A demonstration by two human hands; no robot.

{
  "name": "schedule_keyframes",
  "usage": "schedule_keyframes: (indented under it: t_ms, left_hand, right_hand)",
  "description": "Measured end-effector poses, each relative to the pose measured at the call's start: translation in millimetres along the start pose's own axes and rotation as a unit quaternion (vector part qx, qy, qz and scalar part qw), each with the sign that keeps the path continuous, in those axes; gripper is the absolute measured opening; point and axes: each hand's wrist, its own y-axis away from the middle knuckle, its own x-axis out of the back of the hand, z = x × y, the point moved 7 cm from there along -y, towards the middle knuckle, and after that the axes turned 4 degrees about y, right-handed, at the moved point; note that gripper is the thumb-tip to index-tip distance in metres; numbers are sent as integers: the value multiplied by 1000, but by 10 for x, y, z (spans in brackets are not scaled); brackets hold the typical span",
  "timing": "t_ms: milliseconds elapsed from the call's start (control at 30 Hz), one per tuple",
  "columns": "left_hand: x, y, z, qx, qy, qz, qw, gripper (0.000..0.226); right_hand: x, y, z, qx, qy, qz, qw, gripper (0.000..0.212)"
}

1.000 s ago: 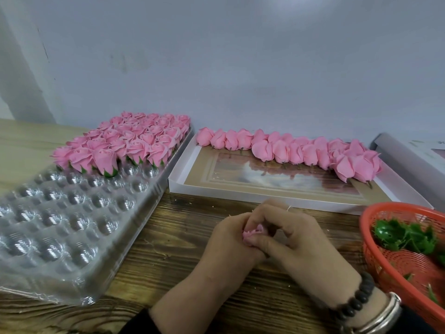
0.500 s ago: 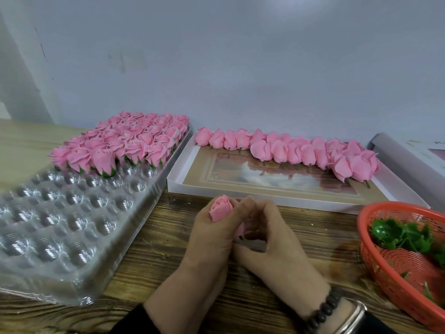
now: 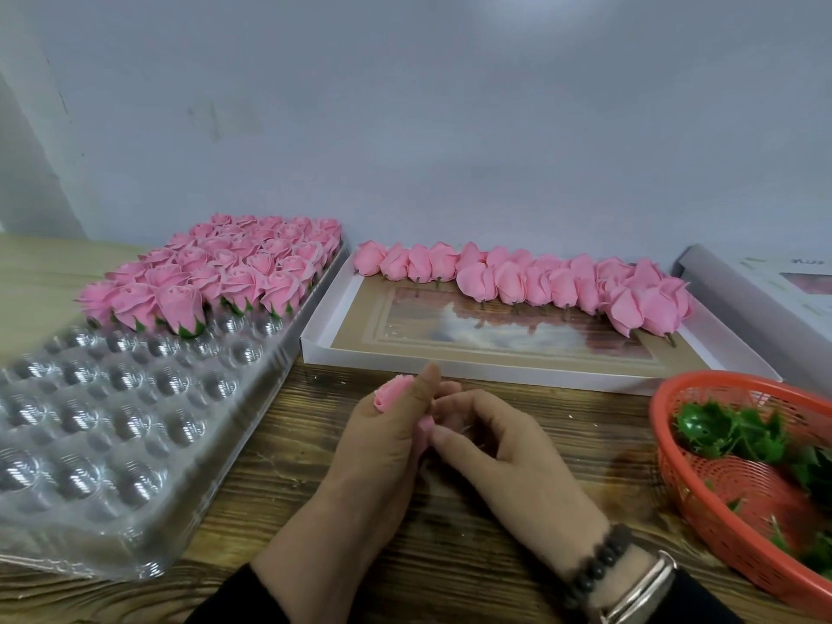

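Wood desk, near front edge: rose is gripped bud-up in curled left hand, base pinched by right hand fingertips; petals should be squeezed lightly and base held square while worked.

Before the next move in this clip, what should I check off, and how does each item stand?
1. Pink rose bud gripped by the left hand: ok, fingers are curled round it.
2. Right hand pinching the bud's base: cannot tell, its fingertips meet there.
3. Bud's base dressed or bare: cannot tell, the hands hide it.
4. Green calyxes on hand in the red basket: ok, several lie there.
5. Free cups in the clear tray: ok, the near rows are unfilled.
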Motion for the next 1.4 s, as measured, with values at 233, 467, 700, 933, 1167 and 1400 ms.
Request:
schedule_keyframes:
  t_ms: [233, 467, 700, 933, 1167, 1400]
  left_hand:
    - [-16, -25, 83, -76, -159, -24, 984, 35]
    - [-89, -6, 76, -92, -227, -51, 968, 38]
    - [-88, -2, 66, -89, -242, -54, 965, 36]
    - [-96, -3, 75, -94, -246, -53, 963, 37]
    - [-108, 5, 82, -95, -236, -55, 965, 35]
    - [-102, 2, 74, -90, -234, -56, 966, 35]
  right_hand:
    - [466, 62, -316, 52, 89, 76, 992, 11]
    - [1334, 91, -288, 18, 364, 96, 926, 4]
    - [1720, 20, 288, -131, 642, -37, 755, 16]
    - [1570, 19, 228, -99, 693, -40, 713, 16]
    - [1778, 41, 266, -131, 606, 17, 785, 25]
    - [2031, 128, 132, -106, 485, 117, 860, 34]
